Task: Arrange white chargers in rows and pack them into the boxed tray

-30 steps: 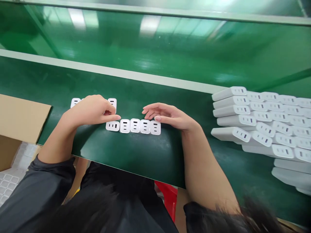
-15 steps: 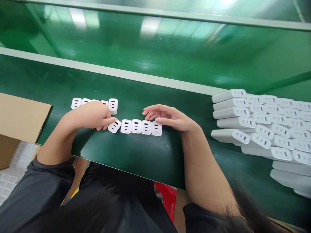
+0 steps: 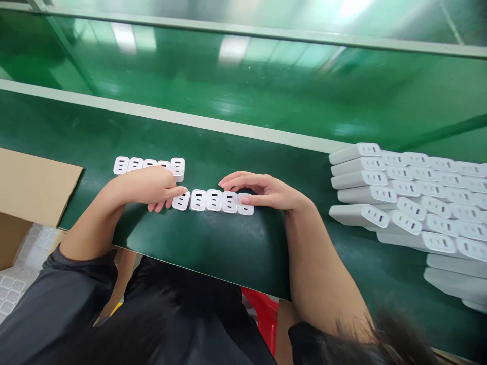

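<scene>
My left hand is at the left end of a front row of white chargers, each with three port slots. Its thumb rests on the corner of the leftmost charger, with the other fingers curled beside it. My right hand lies at the row's other end. There the thumb touches the top of the rightmost charger, while the fingers stretch out loosely behind the row. Between the hands, several chargers stand upright side by side. A back row of chargers is partly hidden by my left hand.
Stacked white chargers fill the right side of the green table. A cardboard flap is at the left edge, above clear plastic trays. A pale ledge runs along the back. Something red shows below the table.
The leftmost front charger, tilted before, now stands nearly in line with the row. My right hand has shifted slightly left and down, its thumb now over the rightmost charger.
</scene>
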{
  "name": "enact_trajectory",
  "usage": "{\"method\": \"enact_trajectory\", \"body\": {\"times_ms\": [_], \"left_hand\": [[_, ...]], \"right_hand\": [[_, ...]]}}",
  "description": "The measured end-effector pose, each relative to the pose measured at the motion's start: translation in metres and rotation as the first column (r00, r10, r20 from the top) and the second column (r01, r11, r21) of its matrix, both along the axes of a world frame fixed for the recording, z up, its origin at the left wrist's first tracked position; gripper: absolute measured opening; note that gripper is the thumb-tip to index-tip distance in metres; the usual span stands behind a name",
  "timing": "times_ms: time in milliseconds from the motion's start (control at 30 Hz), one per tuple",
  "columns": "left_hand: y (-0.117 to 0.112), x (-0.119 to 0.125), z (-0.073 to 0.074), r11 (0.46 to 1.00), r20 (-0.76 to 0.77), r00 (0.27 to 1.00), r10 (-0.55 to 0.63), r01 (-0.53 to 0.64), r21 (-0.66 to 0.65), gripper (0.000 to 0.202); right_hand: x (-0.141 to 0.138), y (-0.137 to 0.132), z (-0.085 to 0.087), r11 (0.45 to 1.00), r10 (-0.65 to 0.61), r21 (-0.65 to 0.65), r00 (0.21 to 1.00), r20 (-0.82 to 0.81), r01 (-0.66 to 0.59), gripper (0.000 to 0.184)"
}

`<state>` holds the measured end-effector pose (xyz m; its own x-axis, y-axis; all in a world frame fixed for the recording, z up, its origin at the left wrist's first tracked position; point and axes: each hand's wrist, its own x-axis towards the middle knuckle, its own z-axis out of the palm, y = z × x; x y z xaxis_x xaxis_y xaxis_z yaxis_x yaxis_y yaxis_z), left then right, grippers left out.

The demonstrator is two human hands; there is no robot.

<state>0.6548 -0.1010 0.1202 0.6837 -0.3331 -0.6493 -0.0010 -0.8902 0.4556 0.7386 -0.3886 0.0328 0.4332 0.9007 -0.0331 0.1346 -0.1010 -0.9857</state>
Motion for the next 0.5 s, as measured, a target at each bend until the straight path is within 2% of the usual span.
{"method": "enact_trajectory", "body": {"times_ms": [200, 400, 433, 500], "left_hand": [[-0.0029, 0.0, 0.0006, 1.0, 0.018, 1.0, 0.002, -0.002, -0.012, 0.054], [-0.0041, 0.0014, 0.0025, 0.999, -0.012, 0.999, 0.043, -0.043, -0.007, 0.054], [-0.0041, 0.0013, 0.0034, 0.998, 0.034, 0.998, 0.054, -0.055, 0.01, 0.056], [-0.0055, -0.0002, 0.005, 0.994, 0.243, 0.966, 0.09, -0.103, 0.043, 0.06]], "right_hand": [[-0.0005, 0.004, 0.0001, 0.998, 0.058, 0.032, 0.996, 0.068, -0.06, 0.033], [-0.0011, 0.0026, -0.0023, 0.999, 0.051, 0.006, 0.997, 0.056, -0.051, 0.037], [-0.001, 0.0018, -0.0028, 0.999, 0.042, -0.009, 0.998, 0.049, -0.042, 0.038], [-0.0006, 0.0004, -0.0039, 0.999, 0.028, -0.029, 0.999, 0.032, -0.027, 0.04]]}}
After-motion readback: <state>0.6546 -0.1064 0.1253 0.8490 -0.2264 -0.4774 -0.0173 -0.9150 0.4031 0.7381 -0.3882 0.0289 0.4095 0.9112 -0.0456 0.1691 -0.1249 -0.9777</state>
